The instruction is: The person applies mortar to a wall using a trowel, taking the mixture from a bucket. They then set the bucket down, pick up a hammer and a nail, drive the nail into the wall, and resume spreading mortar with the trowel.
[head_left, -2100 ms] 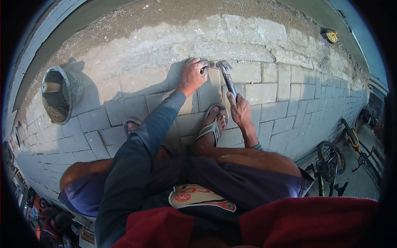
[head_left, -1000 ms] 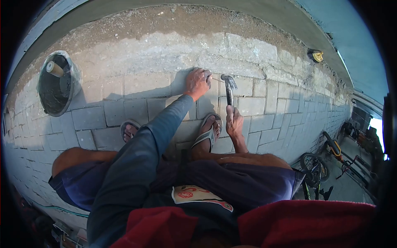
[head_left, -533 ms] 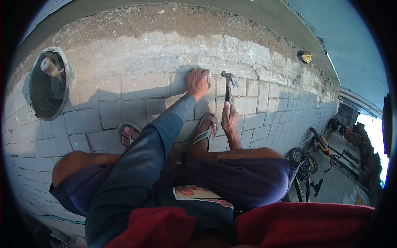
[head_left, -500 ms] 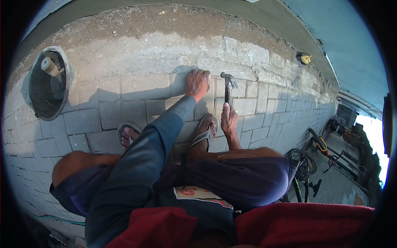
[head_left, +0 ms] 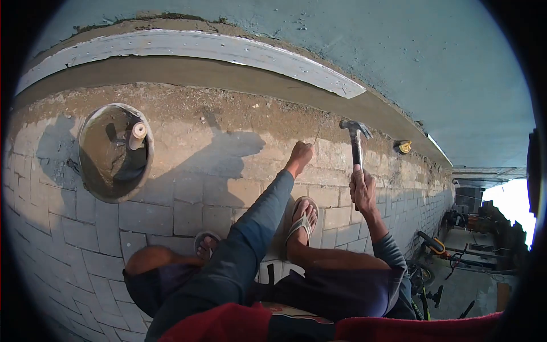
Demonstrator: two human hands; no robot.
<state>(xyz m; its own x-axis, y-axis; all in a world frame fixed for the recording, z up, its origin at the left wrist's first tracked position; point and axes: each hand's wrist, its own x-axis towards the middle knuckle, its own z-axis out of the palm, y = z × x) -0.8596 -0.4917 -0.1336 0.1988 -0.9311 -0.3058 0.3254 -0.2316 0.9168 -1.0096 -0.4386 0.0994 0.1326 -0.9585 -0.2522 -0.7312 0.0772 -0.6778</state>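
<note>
My left hand [head_left: 301, 155] is closed on a thin nail [head_left: 317, 134] that sticks up from its fingertips, above the dusty strip of ground beside the wall. To its right, my right hand [head_left: 363, 188] grips the dark handle of a claw hammer [head_left: 356, 142]. The hammer's metal head points toward the wall, apart from the nail. A long pale board [head_left: 188, 45] with small holes lies along the wall's lower ledge, beyond both hands.
A round bucket [head_left: 149, 165] with wet mortar and a roller-like object [head_left: 137, 135] stands at the left. Near the wall at right lies a yellow object [head_left: 403, 147]. A bicycle [head_left: 424, 273] is at the lower right. My sandalled feet rest on the pavers [head_left: 145, 218].
The view has tilted up toward the wall, showing the pale board. My left hand has risen off the pavers with the nail, and my right hand has lifted the hammer.
</note>
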